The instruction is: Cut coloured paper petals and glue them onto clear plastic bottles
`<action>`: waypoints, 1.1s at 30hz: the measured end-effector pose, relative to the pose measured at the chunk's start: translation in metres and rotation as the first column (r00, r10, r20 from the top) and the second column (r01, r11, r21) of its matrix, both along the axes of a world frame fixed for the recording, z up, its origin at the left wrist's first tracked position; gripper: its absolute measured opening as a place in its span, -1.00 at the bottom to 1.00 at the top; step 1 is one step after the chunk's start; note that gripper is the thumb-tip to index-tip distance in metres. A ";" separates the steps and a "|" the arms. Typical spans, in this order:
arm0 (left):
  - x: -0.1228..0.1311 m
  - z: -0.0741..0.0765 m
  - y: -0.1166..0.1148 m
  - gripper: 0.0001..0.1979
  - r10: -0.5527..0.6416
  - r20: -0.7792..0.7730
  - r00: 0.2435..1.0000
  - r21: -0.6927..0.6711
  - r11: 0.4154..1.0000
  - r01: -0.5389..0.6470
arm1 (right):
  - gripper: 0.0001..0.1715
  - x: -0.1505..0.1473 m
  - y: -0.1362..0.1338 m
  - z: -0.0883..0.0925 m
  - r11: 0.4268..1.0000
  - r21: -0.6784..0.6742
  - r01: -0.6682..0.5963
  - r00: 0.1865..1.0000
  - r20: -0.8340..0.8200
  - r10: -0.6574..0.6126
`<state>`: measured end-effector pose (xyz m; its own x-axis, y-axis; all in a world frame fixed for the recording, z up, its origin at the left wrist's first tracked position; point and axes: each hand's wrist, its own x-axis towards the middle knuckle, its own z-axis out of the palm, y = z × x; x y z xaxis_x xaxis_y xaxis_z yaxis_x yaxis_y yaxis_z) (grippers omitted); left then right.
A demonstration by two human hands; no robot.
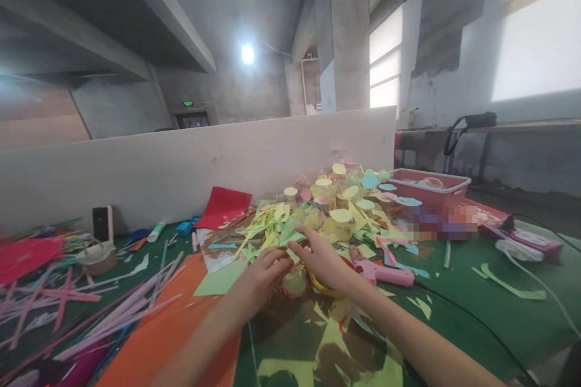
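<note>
My left hand (265, 275) and my right hand (324, 259) meet over the front of a heap of cut paper. The fingers of both are bent and drawn together at the tips; whatever lies between them is too small or hidden to name. Just beneath sits a round, clear cup-like piece (295, 283) with a pale green inside. Partly behind my right wrist is a yellow ring-shaped thing (315, 281). A pink glue gun (385, 274) lies right of that wrist. Light green paper (222, 278) lies beside my left hand, and yellow-green strips (267, 224) are piled beyond it.
Clear balls topped with paper discs (340, 215) crowd the back. An orange sheet (181, 320), pink strips (113, 320) and a phone (102, 224) in a small tub (97, 259) are left. A pink basket (429, 187) stands right; the glue gun's black cord (472, 311) crosses the green table.
</note>
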<state>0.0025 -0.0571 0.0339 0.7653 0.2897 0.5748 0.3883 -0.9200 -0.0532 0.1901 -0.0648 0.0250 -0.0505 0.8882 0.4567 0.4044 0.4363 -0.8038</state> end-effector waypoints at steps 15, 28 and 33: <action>0.002 -0.005 0.000 -0.81 -0.009 0.036 0.999 0.047 0.999 0.007 | -0.53 -0.007 -0.001 0.006 0.999 -0.022 0.048 0.999 -0.004 -0.048; 0.003 -0.007 0.001 -0.81 -0.030 0.047 0.998 0.052 0.998 0.027 | -0.47 -0.012 0.008 0.005 0.992 -0.083 0.091 0.995 -0.021 -0.093; 0.004 -0.007 0.001 -0.80 -0.037 0.078 0.996 0.038 0.999 0.034 | -0.45 -0.012 0.013 0.003 0.994 -0.069 0.089 0.995 -0.030 -0.091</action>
<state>0.0067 -0.0558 0.0273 0.7267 0.2408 0.6433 0.3599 -0.9312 -0.0580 0.1782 -0.0523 0.0276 0.0450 0.9173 0.3957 0.4119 0.3438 -0.8439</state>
